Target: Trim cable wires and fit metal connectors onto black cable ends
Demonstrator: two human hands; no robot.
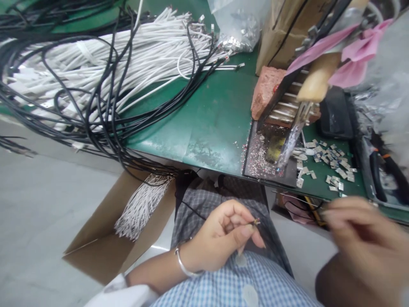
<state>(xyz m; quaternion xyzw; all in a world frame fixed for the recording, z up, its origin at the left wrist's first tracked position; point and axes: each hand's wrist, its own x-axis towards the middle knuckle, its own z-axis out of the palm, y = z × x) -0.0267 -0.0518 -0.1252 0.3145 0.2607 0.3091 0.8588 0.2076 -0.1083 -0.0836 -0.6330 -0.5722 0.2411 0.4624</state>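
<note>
My left hand point(228, 230) is closed in a pinch on a black cable, above my lap. The cable's bared coloured wire ends point(255, 222) stick out past the thumb and index finger. My right hand point(367, 243) is off to the right, just below the bench edge and blurred by motion. Its fingers are curled, with thumb and index tips together; what they hold, if anything, cannot be made out. Small metal connectors point(341, 166) lie scattered on the bench beyond it. A soldering iron point(319, 79) with a wooden handle points down over a solder-spattered dark plate point(289, 177).
Black cables point(159, 115) loop over a heap of white cables point(153, 51) on the green bench point(207, 123). Behind the iron sits a reddish brick point(266, 87). Wire cutters point(390, 166) lie far right. An open cardboard box point(92, 243) with white cables stands below left.
</note>
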